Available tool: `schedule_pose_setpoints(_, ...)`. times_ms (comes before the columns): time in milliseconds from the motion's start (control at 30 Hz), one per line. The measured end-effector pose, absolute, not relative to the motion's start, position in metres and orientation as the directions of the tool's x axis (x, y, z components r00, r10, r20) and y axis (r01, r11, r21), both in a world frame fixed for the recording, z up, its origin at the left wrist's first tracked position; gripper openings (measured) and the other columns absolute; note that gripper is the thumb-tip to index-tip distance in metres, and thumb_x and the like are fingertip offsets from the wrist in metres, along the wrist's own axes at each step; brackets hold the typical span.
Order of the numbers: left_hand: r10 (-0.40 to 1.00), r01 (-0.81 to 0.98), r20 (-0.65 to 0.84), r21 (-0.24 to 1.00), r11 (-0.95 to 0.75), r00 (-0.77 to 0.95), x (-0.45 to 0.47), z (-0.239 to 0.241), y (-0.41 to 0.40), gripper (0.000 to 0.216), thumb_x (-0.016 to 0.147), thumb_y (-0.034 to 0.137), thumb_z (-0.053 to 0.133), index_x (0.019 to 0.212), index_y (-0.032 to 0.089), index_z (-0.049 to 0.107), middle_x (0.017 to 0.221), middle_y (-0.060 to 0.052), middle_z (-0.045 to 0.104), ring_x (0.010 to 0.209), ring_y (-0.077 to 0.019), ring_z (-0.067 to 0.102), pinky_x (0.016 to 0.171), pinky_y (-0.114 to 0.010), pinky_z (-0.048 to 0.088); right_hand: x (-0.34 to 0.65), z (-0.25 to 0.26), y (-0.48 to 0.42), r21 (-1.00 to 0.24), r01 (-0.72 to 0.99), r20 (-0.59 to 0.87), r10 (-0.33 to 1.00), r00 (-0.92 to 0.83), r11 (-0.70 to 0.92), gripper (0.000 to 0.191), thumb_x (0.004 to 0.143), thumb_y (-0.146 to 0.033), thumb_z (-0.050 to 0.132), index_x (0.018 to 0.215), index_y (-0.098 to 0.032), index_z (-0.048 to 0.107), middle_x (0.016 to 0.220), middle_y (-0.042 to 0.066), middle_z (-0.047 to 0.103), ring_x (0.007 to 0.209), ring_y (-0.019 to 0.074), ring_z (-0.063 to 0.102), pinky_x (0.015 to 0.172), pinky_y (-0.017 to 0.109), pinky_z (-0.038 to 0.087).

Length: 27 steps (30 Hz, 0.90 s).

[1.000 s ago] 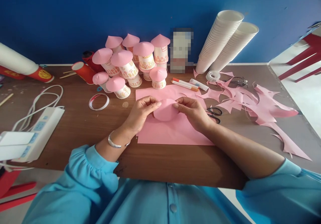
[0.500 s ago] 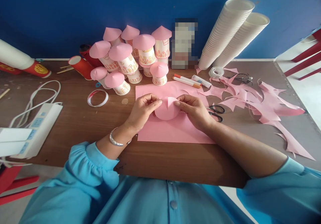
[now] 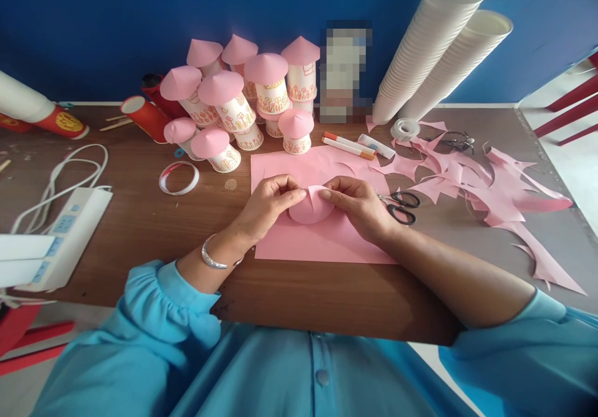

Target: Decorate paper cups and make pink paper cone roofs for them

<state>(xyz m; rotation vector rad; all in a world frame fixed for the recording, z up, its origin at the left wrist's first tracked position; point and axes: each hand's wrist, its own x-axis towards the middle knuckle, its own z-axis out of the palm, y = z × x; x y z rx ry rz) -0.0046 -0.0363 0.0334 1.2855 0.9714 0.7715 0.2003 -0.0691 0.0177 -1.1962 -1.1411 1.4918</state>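
Note:
Both hands pinch a small pink paper circle point(image 3: 307, 210) over a pink paper sheet point(image 3: 322, 239) on the wooden table point(image 3: 154, 230). My left hand point(image 3: 266, 205) grips the circle's left upper edge, fingers curled. My right hand point(image 3: 357, 204) grips the right upper edge. The two cut edges of the circle overlap at the top, so that it curves into a shallow cone. Black-handled scissors point(image 3: 400, 206) lie just right of my right hand.
Several paper cups with pink cone tops point(image 3: 233, 108) stand behind the sheet. Two stacks of white cups point(image 3: 430, 49) lean on the blue wall. Markers point(image 3: 348, 144), tape roll point(image 3: 404, 129), pink scraps point(image 3: 490, 186), a ring point(image 3: 179, 177), red tubes point(image 3: 147, 116) and a power strip point(image 3: 65, 233) lie around.
The circle's cut edges have been drawn closer and overlap more. The view has tilted slightly, shifting the table items up in the picture.

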Motion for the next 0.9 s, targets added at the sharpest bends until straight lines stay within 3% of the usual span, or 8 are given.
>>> schedule_pose_setpoints(367,0.85,0.0,-0.204,0.972,0.233,0.485,-0.0041,0.0303,-0.0363,0.031,0.08,0.043,0.081,0.077,0.017,0.065,0.072,0.003,0.052,0.068,-0.0108,0.04,0.065,-0.026,0.031,0.2018,0.0126,-0.0702,-0.978,-0.109,-0.154,0.968,-0.198,-0.178,0.036,0.081,-0.05,0.083,0.075,-0.018,0.066,0.068,-0.005,0.052,0.065,0.0108,0.038,0.062,0.03,0.024)
schedule_pose_setpoints(900,0.816,0.04,-0.238,0.966,0.256,0.527,-0.0036,0.0349,-0.0361,0.03,0.077,0.04,0.081,0.07,0.017,0.063,0.071,0.002,0.053,0.068,-0.0112,0.042,0.065,-0.026,0.033,0.2001,0.017,-0.0721,-0.975,-0.077,-0.183,0.954,-0.238,-0.206,0.036,0.081,-0.051,0.08,0.078,-0.017,0.069,0.07,-0.003,0.057,0.067,0.0118,0.042,0.065,0.03,0.029)
